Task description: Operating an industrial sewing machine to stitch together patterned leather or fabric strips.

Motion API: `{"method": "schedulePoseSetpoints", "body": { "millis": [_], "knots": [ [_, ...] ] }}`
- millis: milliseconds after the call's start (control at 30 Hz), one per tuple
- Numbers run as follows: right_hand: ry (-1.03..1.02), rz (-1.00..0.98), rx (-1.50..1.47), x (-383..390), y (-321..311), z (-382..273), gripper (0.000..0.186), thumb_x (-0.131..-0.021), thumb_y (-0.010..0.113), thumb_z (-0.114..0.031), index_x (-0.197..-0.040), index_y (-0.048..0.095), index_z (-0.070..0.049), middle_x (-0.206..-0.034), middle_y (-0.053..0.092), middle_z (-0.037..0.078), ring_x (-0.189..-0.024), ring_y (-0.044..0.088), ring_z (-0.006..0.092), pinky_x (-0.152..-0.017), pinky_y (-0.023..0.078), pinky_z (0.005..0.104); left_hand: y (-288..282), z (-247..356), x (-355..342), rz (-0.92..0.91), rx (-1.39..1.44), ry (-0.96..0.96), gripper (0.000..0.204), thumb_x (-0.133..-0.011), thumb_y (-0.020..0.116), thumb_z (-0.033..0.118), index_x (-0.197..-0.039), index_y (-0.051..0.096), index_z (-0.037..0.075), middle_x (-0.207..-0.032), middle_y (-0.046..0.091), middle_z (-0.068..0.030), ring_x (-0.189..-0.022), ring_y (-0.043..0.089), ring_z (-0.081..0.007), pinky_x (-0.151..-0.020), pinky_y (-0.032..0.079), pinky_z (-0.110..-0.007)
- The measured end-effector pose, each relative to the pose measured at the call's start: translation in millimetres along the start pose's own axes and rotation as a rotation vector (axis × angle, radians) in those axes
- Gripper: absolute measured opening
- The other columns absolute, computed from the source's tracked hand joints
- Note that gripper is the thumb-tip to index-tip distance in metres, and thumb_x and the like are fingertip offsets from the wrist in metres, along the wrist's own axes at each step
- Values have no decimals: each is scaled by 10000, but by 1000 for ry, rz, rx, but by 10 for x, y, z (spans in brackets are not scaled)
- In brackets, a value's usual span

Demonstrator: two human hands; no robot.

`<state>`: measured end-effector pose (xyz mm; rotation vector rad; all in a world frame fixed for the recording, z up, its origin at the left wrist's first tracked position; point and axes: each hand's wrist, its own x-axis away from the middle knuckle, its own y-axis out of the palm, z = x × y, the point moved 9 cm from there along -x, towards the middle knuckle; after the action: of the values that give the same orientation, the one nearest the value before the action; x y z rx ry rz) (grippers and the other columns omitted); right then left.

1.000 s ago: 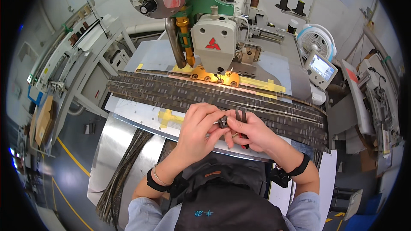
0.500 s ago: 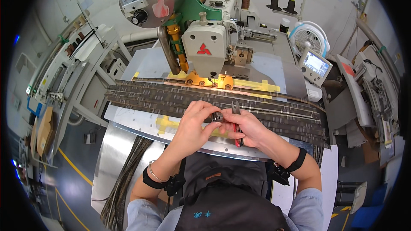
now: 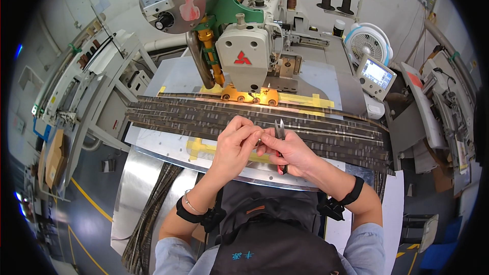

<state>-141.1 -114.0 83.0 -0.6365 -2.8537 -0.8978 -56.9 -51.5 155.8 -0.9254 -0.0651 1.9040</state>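
Note:
In front of the sewing machine, my two hands meet over the work plate. My left hand (image 3: 232, 147) is closed in a pinch around a small metal bobbin case (image 3: 259, 142), which is almost wholly hidden by the fingers. The thumb and forefinger of my right hand (image 3: 293, 153) come up against the same spot. Tucked in the right palm is a pair of scissors (image 3: 279, 130), blades pointing away from me, with red and black handles below. Dark patterned strips (image 3: 178, 114) lie side by side across the plate beyond my hands.
The sewing machine head (image 3: 242, 53) stands over a lit yellow clamp (image 3: 249, 97). Yellow tape (image 3: 198, 147) marks the plate (image 3: 153, 135). A bundle of strips (image 3: 153, 214) hangs at lower left. To the right are a control screen (image 3: 377, 75) and a white fan (image 3: 367, 46).
The bobbin case, plainly visible between my hands before, is now mostly covered as my fingers have closed together. The scissors stay in my right hand, their blades slightly turned.

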Motion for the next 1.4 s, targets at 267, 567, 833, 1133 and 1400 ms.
{"method": "schedulePoseSetpoints", "body": {
  "millis": [267, 567, 833, 1133, 1400],
  "knots": [
    [0, 48, 95, 1, -70, -81, 224, -982, 517, -212, -1095, 548, -21, -954, 634, 137, -734, 618, 74, -375, 243, 187, 6, -51, -23, -16, 199, -6, 248, -812, 636, -2, -1059, 661, 15, -1046, 608, -91, -782, 585, -137, -601, 467, -234],
    [62, 67, -118, -48, -109, 22, 298, -1022, 390, -231, -1096, 527, 23, -886, 620, 142, -698, 629, 119, -356, 252, 193, 68, 82, -93, -214, -79, -3, 315, -780, 678, 26, -1086, 604, 14, -972, 593, -106, -765, 618, -218, -647, 496, -307],
    [75, 115, -85, -89, -209, 49, 284, -1020, 416, -215, -1145, 517, 19, -980, 615, 139, -681, 597, 110, -370, 294, 180, 70, -48, -119, -184, -104, -9, 286, -781, 684, -4, -1050, 589, 8, -917, 584, -49, -730, 566, -123, -569, 441, -225],
    [-377, 101, 313, -25, -76, -568, 158, -910, 584, -45, -1055, 548, 8, -1011, 654, 114, -612, 551, 71, -457, 403, 167, 239, -517, 45, -189, 1064, -688, 150, -932, 447, 148, -961, 519, 20, -824, 551, -77, -551, 482, -108, -392, 248, -203],
    [-844, 67, 1287, 174, 676, -1201, 413, -736, 722, 28, -1131, 621, -42, -1013, 683, 27, -600, 549, 55, -557, 457, 218, 164, -256, -237, -155, 788, -496, 219, -959, 571, 227, -954, 613, 13, -706, 552, 14, -518, 446, -19, -438, 305, -174]
  ]
}}
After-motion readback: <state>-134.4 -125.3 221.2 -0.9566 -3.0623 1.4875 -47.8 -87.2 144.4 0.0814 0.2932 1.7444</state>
